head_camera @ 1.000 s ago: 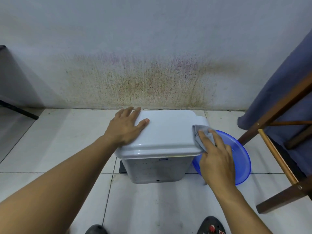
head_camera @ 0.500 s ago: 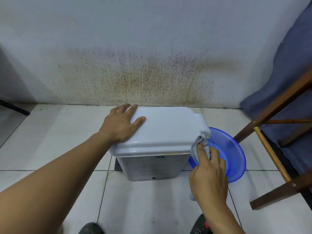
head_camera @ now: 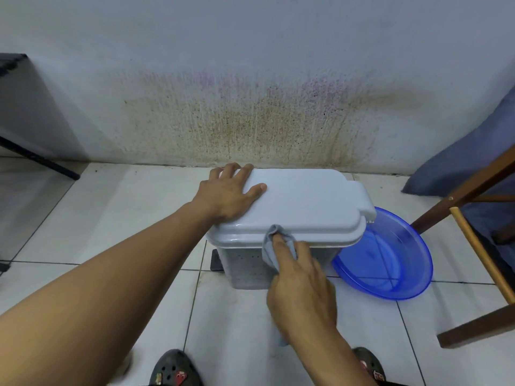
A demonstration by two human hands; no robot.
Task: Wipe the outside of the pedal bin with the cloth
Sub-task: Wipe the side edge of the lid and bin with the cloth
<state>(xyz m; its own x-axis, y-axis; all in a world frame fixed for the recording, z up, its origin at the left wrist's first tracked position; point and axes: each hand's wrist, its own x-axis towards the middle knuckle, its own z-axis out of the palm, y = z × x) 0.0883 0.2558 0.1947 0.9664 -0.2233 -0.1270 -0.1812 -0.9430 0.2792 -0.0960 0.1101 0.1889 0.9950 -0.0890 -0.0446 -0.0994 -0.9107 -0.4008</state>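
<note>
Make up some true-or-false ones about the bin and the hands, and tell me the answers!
1. The left hand rests flat on the lid. True.
2. The right hand holds the cloth against the wall. False: it holds it against the front of the pedal bin, just under the lid's edge.
3. A blue basin sits on the floor beside the bin. True.
4. The bin's lid stands open. False: it is shut.
5. The cloth is bright red. False: it is grey.
</note>
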